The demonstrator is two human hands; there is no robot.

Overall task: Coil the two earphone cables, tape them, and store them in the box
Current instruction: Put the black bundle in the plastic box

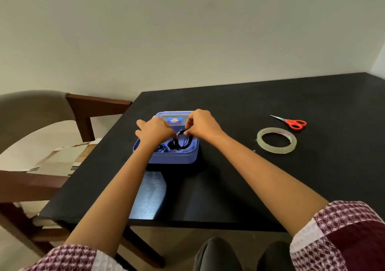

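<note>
A: Why are both hands over the box (pixel 173 158)?

B: The left hand (pixel 155 130) and right hand (pixel 201 126) each close a pinch grip on the black earphone cable (pixel 180 143), holding it just above the tray, probably to keep the coil together.

A: And farther out?

B: On the dark surface (pixel 239 177), tape roll (pixel 276 139) and scissors (pixel 291 122) at two o'clock; a chair (pixel 31 108) at nine, plain wall beyond.
</note>
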